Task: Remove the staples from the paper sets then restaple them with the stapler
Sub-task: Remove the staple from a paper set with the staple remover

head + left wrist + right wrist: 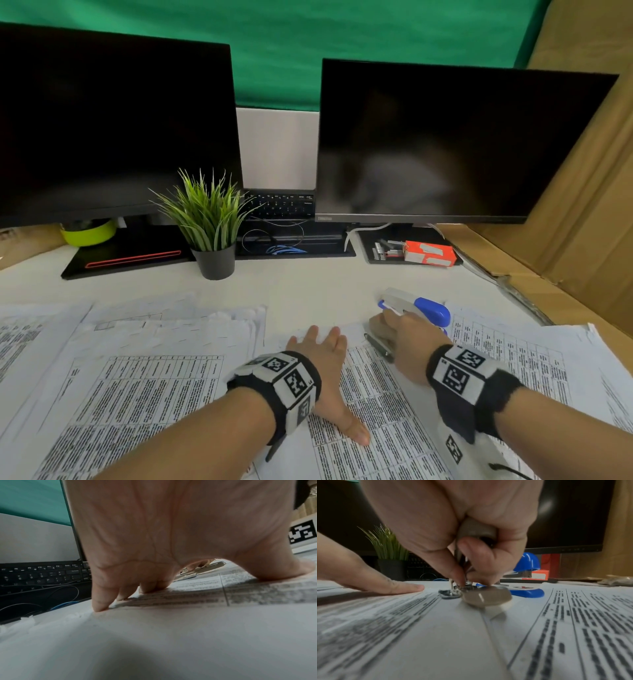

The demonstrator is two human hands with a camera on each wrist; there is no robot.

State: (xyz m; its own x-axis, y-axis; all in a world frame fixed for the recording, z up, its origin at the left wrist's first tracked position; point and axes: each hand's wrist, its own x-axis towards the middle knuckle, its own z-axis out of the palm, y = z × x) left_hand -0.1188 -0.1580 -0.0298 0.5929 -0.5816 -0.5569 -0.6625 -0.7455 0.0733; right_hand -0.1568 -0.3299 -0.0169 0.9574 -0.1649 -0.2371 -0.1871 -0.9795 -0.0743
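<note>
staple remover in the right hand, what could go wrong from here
1. The grey claw staple remover, gripped by the right hand, bites at the corner of the printed paper set; a hard pull might tear it.
2. The left hand presses flat nearby, so a slip could nick its fingers.
3. The blue-and-grey stapler lies close behind and might get knocked.

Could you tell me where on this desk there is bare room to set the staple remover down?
Bare desk runs between the plant and the stapler, ahead of the papers. It is crowded under the monitors, and papers cover the near desk where both hands work.
</note>
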